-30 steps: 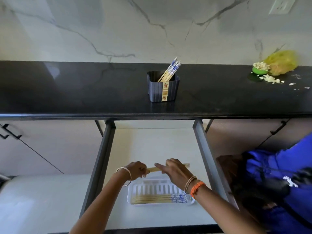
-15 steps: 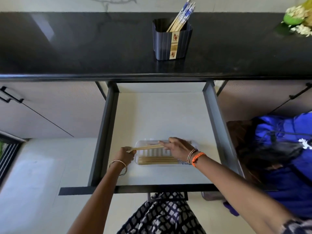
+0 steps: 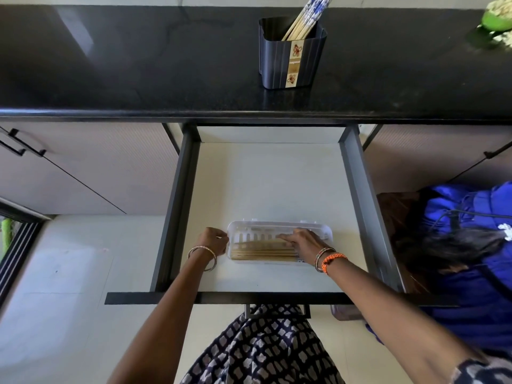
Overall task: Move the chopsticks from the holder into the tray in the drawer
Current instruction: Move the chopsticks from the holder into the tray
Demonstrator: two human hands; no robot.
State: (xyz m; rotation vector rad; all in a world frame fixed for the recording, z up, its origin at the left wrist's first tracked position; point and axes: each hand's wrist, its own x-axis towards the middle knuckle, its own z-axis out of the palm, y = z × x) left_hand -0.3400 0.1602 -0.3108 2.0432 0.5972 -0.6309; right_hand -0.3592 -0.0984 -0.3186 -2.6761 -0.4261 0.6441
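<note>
A dark ribbed holder [image 3: 292,54] stands on the black counter [image 3: 138,65] with several blue-tipped chopsticks [image 3: 306,18] leaning in it. Below it, the open drawer [image 3: 266,184] holds a clear white slotted tray [image 3: 277,226] near its front. Several wooden chopsticks [image 3: 260,251] lie lengthwise in the tray. My right hand [image 3: 303,241] rests over the tray's right half, its fingers laid on the topmost chopsticks. My left hand [image 3: 214,241] is curled against the tray's left end and touches its rim.
Dark drawer side walls [image 3: 177,206] flank the tray, and the drawer front [image 3: 221,298] lies near my body. A person in blue [image 3: 471,259] crouches close to the drawer's right side. A green bowl [image 3: 497,15] sits at the counter's far right. Cabinet handles [image 3: 19,145] are at the left.
The chopsticks I held above the tray with both hands now lie in it. My right hand has come down onto them, and my left hand has moved to the tray's left end.
</note>
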